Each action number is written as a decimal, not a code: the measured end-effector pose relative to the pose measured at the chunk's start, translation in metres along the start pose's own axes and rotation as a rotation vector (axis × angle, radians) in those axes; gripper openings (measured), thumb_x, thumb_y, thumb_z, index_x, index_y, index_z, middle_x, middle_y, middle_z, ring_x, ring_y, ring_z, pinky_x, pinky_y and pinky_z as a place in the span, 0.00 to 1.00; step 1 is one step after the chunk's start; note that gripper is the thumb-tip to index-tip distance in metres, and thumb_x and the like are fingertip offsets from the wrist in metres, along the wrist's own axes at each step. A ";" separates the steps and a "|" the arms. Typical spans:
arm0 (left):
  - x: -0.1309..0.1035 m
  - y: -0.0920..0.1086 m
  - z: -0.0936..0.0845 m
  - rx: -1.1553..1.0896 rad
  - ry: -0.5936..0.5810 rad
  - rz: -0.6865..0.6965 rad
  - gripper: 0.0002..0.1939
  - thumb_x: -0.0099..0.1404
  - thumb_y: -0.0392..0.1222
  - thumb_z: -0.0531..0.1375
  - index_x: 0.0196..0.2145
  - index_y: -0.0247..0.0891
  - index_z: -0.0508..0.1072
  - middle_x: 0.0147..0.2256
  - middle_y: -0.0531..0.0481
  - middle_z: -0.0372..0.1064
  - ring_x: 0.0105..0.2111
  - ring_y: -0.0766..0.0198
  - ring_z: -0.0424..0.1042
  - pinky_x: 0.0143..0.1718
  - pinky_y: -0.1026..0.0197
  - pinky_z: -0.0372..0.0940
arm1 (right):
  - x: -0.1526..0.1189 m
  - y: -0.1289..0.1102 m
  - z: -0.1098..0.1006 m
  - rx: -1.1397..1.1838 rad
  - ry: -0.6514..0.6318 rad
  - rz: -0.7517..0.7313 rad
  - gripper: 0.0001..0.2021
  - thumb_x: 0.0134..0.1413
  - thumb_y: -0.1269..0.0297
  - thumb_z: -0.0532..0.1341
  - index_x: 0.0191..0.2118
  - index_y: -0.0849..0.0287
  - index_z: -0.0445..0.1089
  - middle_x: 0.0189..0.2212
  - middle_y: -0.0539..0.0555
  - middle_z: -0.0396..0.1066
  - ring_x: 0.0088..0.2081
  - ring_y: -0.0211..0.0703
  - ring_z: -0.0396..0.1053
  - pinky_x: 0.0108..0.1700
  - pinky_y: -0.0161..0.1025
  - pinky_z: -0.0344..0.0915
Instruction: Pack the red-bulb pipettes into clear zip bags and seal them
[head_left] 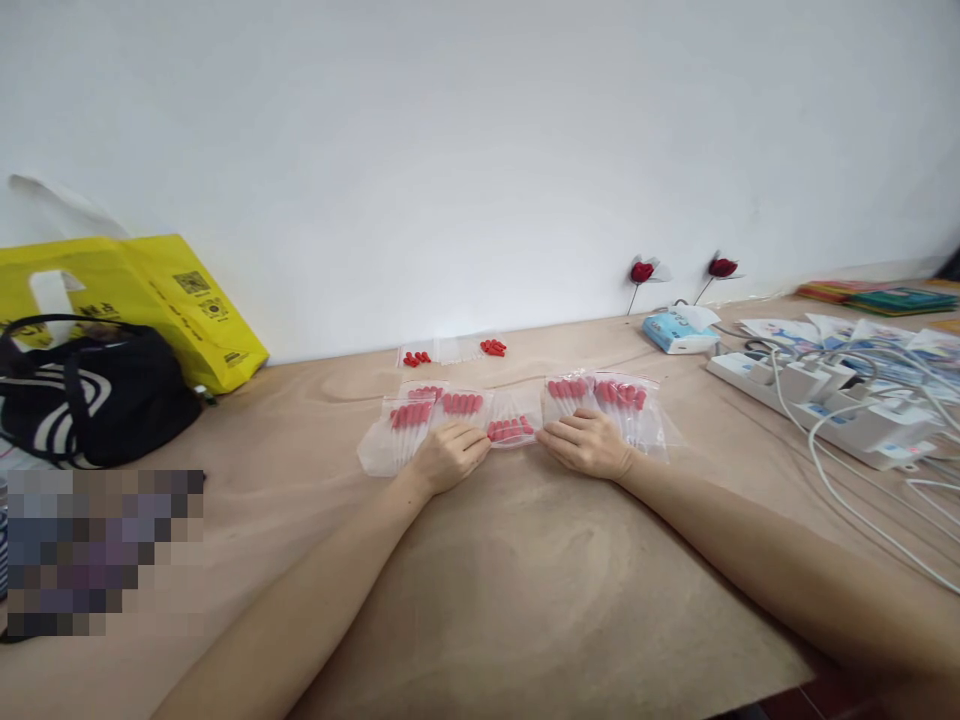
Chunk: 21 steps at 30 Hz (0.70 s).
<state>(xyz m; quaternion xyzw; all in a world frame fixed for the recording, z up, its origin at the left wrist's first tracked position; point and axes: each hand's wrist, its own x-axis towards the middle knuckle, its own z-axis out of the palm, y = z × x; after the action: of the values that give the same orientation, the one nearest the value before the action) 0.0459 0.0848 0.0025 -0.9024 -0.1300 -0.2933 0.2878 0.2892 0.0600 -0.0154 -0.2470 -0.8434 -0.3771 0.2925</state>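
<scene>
Between my hands lies a small clear zip bag [517, 407] with several red-tipped white sticks inside, the red ends toward me. My left hand [452, 455] is closed, its fingertips pinching the bag's near left corner. At the near right corner my right hand [586, 444] pinches the same bag, fingers bent together. More filled bags of the same kind rest beside my hands: a left group [411, 415] partly under my left hand, and a right group [621, 396] behind my right hand. Their red ends point away from me.
Toward the wall lie more clear bags [450, 349] with red-tipped pieces. A yellow bag [187, 300] and a black bag [120, 390] stand left. At right are a tissue pack [675, 335], two red flowers, a power strip [825, 415] and loose white cables.
</scene>
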 end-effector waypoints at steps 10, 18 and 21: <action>0.001 0.002 -0.001 -0.002 0.015 -0.024 0.09 0.61 0.33 0.52 0.26 0.35 0.69 0.27 0.51 0.71 0.28 0.66 0.69 0.30 0.63 0.66 | 0.007 -0.004 0.002 0.021 0.010 0.026 0.07 0.54 0.71 0.53 0.29 0.60 0.67 0.22 0.48 0.66 0.23 0.31 0.56 0.27 0.36 0.45; 0.004 0.004 -0.001 -0.048 0.053 -0.041 0.05 0.60 0.33 0.55 0.29 0.34 0.70 0.28 0.50 0.72 0.28 0.65 0.70 0.30 0.62 0.67 | 0.013 -0.009 0.004 0.035 0.008 0.047 0.08 0.55 0.70 0.53 0.27 0.60 0.67 0.20 0.48 0.65 0.23 0.33 0.55 0.27 0.37 0.44; 0.008 0.009 0.003 -0.068 0.092 -0.056 0.05 0.60 0.32 0.55 0.33 0.33 0.70 0.31 0.49 0.72 0.31 0.64 0.71 0.34 0.62 0.68 | 0.016 -0.012 0.005 0.061 0.014 0.073 0.09 0.54 0.70 0.52 0.26 0.60 0.66 0.19 0.48 0.64 0.23 0.33 0.55 0.27 0.36 0.44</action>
<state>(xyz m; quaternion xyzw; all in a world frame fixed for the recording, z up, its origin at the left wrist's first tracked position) 0.0570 0.0799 0.0018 -0.8932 -0.1319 -0.3466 0.2542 0.2685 0.0599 -0.0132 -0.2661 -0.8427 -0.3422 0.3194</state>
